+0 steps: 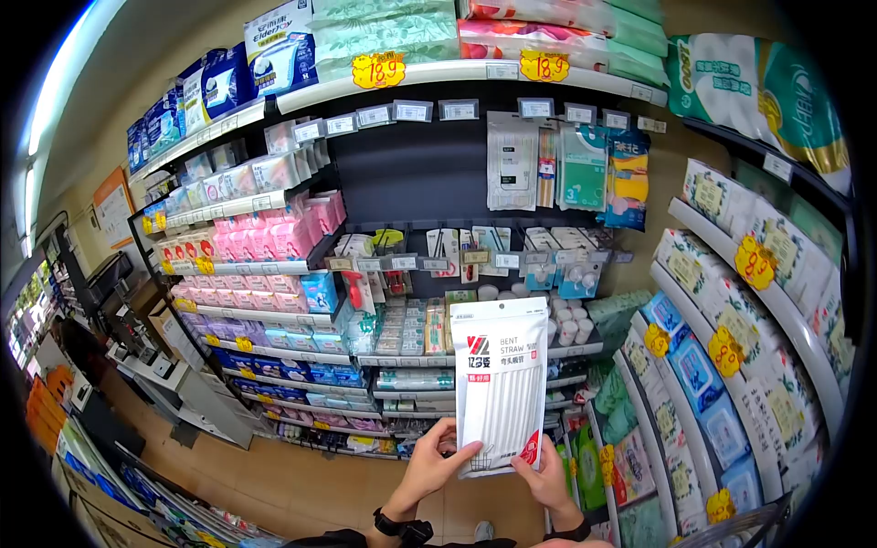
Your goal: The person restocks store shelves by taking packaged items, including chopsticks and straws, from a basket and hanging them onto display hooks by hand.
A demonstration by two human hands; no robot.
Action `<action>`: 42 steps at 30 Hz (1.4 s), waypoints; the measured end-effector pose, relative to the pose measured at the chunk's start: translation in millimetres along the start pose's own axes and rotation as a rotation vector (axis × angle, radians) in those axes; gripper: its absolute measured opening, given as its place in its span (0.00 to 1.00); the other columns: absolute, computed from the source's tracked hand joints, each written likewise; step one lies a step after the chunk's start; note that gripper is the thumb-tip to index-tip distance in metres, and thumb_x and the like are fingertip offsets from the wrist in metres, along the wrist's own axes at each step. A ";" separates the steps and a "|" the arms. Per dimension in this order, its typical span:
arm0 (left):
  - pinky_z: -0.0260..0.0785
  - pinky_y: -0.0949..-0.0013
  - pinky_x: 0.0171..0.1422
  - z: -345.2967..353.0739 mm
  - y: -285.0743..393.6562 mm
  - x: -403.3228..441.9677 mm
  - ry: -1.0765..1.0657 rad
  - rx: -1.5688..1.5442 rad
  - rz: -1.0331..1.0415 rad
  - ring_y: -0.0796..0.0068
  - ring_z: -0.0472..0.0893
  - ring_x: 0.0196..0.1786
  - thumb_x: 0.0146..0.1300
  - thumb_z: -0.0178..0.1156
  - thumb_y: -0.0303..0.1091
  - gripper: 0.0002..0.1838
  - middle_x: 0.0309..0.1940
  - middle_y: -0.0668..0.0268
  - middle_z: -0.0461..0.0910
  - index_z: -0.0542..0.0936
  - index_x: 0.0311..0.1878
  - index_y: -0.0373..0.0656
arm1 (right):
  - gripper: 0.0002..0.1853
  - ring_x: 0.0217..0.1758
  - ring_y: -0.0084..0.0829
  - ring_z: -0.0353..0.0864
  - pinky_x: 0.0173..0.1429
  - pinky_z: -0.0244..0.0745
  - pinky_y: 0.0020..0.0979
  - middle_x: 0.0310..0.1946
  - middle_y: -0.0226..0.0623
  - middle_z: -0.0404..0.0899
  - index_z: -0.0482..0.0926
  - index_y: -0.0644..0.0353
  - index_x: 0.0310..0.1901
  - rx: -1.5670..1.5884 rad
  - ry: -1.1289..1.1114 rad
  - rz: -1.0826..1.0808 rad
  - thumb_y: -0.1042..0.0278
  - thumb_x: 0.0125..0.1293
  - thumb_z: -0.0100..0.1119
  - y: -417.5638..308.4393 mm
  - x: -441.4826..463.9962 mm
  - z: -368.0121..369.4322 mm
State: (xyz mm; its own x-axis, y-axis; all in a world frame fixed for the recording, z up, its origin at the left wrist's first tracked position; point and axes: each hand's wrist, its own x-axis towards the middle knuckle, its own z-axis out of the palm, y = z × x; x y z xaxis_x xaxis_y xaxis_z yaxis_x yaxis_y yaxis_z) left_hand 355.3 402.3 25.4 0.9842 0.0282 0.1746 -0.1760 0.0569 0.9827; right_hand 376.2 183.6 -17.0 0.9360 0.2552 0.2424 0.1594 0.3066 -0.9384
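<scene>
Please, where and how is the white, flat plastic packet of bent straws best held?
Probably by the two lower side edges of the white packet, coming from below, one hand each side: it is flat, taller than wide, and nearly upright. The left hand and right hand grip it there, thumbs on the front.

Stocked shelves [448, 71] surround us in a shop aisle, where we see blue-and-white ElderJoy packs [281, 68] along the top at left, next to pale green packages [384, 35] above a yellow price tag [379, 70] reading 18.9. Lower on the left, we find pink packs [265, 239] lined up in tiers. To our right, a green-and-white bag [722, 82] lies above curved shelving, where blue packs [699, 367] sit among floral-printed packs [694, 258]. At far left, we spot a white counter [196, 393] on the tan floor [347, 479] and a bright ceiling light [57, 87].
</scene>
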 end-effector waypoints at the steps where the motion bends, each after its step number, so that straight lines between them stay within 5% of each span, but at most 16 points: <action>1: 0.79 0.74 0.53 2.3 0.0 12.3 0.012 0.003 0.006 0.77 0.83 0.53 0.65 0.70 0.24 0.20 0.52 0.58 0.83 0.75 0.58 0.32 | 0.21 0.53 0.21 0.78 0.61 0.73 0.26 0.53 0.36 0.79 0.71 0.69 0.62 -0.016 -0.005 -0.036 0.78 0.70 0.63 -1.7 13.6 -3.2; 4: 0.77 0.78 0.44 12.1 2.0 49.6 0.108 0.039 0.120 0.81 0.84 0.43 0.65 0.71 0.28 0.21 0.45 0.59 0.86 0.76 0.57 0.32 | 0.17 0.51 0.20 0.77 0.59 0.73 0.26 0.50 0.35 0.80 0.72 0.68 0.59 -0.045 -0.031 -0.037 0.75 0.72 0.61 7.3 55.1 -21.5; 20: 0.73 0.80 0.39 -11.4 37.6 215.3 0.168 0.087 0.287 0.84 0.82 0.43 0.67 0.69 0.30 0.18 0.43 0.62 0.86 0.77 0.55 0.34 | 0.15 0.53 0.20 0.78 0.59 0.73 0.26 0.51 0.37 0.81 0.73 0.68 0.58 -0.047 -0.132 -0.170 0.72 0.75 0.58 -28.2 246.2 -20.9; 23: 0.73 0.80 0.39 -25.9 45.3 246.9 0.128 0.097 0.324 0.84 0.82 0.42 0.67 0.69 0.30 0.18 0.43 0.63 0.86 0.76 0.56 0.34 | 0.15 0.53 0.21 0.78 0.59 0.73 0.26 0.50 0.37 0.81 0.73 0.68 0.58 -0.084 -0.128 -0.259 0.71 0.75 0.58 -28.8 280.2 -15.2; 24: 0.78 0.75 0.54 -29.5 57.8 253.6 0.093 0.078 0.251 0.77 0.82 0.56 0.67 0.67 0.25 0.18 0.51 0.59 0.83 0.75 0.57 0.33 | 0.15 0.53 0.21 0.78 0.59 0.73 0.27 0.50 0.37 0.81 0.73 0.68 0.58 -0.125 -0.126 -0.260 0.71 0.75 0.58 -29.9 291.5 -15.0; 32: 0.78 0.77 0.52 -63.0 87.1 328.1 0.067 0.090 0.323 0.79 0.82 0.54 0.68 0.67 0.25 0.18 0.50 0.59 0.84 0.74 0.57 0.32 | 0.14 0.50 0.19 0.78 0.56 0.74 0.26 0.48 0.35 0.82 0.73 0.67 0.57 -0.129 -0.110 -0.320 0.70 0.76 0.58 -49.6 369.3 12.8; 35: 0.78 0.77 0.51 -72.1 94.8 348.4 0.062 0.109 0.362 0.78 0.82 0.53 0.68 0.67 0.26 0.18 0.49 0.58 0.84 0.74 0.57 0.31 | 0.13 0.49 0.18 0.78 0.56 0.73 0.25 0.48 0.35 0.82 0.73 0.67 0.57 -0.135 -0.095 -0.354 0.70 0.76 0.57 -54.7 388.5 21.1; 37: 0.75 0.80 0.39 -76.6 97.9 359.7 0.056 0.095 0.452 0.85 0.83 0.39 0.67 0.68 0.29 0.19 0.40 0.61 0.86 0.75 0.57 0.32 | 0.13 0.49 0.18 0.78 0.56 0.73 0.25 0.48 0.35 0.82 0.73 0.67 0.57 -0.123 -0.079 -0.361 0.71 0.76 0.57 -57.5 398.4 25.4; 42: 0.76 0.79 0.39 -83.2 106.9 373.2 0.050 0.118 0.503 0.82 0.84 0.42 0.68 0.68 0.31 0.18 0.40 0.59 0.86 0.76 0.55 0.33 | 0.16 0.52 0.20 0.80 0.58 0.74 0.26 0.52 0.37 0.82 0.72 0.68 0.60 -0.126 -0.074 -0.404 0.71 0.76 0.58 -59.1 414.1 30.9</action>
State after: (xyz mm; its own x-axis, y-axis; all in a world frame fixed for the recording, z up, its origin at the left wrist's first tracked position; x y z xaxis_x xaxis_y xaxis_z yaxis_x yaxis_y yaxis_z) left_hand 702.3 502.0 190.6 0.7760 0.0705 0.6267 -0.6209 -0.0886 0.7788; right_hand 744.7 299.5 146.4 0.7660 0.2043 0.6095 0.5499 0.2826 -0.7859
